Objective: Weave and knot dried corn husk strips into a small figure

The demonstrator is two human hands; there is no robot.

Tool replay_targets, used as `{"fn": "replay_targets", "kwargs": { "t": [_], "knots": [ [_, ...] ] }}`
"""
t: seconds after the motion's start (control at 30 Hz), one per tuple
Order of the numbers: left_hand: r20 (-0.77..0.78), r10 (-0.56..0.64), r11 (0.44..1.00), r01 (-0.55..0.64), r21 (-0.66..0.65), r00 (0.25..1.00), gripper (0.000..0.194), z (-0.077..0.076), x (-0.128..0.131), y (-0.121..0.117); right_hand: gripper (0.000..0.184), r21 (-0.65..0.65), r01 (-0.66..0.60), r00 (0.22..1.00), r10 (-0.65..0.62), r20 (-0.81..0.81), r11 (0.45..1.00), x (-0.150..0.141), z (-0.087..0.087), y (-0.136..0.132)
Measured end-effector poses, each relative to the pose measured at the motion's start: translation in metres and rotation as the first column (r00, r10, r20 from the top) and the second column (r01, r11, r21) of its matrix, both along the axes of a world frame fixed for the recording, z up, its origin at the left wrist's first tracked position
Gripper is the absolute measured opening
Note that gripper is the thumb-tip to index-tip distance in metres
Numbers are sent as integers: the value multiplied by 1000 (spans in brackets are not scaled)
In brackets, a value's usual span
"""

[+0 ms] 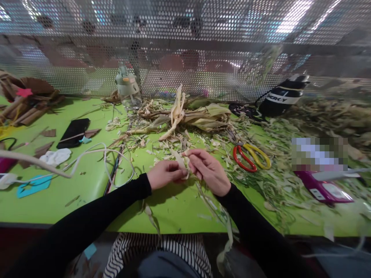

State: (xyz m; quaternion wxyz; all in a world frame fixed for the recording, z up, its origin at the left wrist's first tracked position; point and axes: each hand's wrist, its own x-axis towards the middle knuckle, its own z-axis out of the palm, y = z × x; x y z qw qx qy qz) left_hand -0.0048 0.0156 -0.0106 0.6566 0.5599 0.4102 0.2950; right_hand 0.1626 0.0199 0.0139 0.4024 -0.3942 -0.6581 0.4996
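Note:
My left hand [166,173] and my right hand [208,170] are close together over the green table, both closed on a pale strip of corn husk [180,160]. The thumbs and fingertips pinch it from either side. Long husk strands [213,206] trail down from under my right hand past the table's front edge. A shorter strip [150,216] hangs below my left wrist. Just beyond the hands lies a bundle of dried corn husks [197,117] among loose scraps. Scissors [251,156] with one red and one yellow handle rest right of my right hand.
A clear bottle [129,90] and a black bottle [282,96] stand at the perforated metal screen [185,58]. At left are a black phone [74,132], a white cable [87,148] and brown rolled pieces [31,104]. Husk shreds [272,185] and a magenta device [326,189] lie right.

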Motion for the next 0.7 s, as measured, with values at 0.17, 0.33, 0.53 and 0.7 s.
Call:
{"fn": "replay_targets", "kwargs": {
  "t": [0.17,0.33,0.53,0.7],
  "knots": [
    [71,54,991,-44,-128,996,24,6,-2,1,13,221,-76,969,19,248,972,8,5,3],
    [118,136,965,-105,-241,984,15,12,-4,3,16,363,-147,883,-43,467,920,10,12,3],
    [232,77,982,-33,-186,970,11,11,-7,4,14,441,-134,850,-126,512,888,12,13,5],
    [265,5,993,27,-115,964,19,4,-8,6,12,504,-163,845,-144,516,848,14,13,6]
  ]
}}
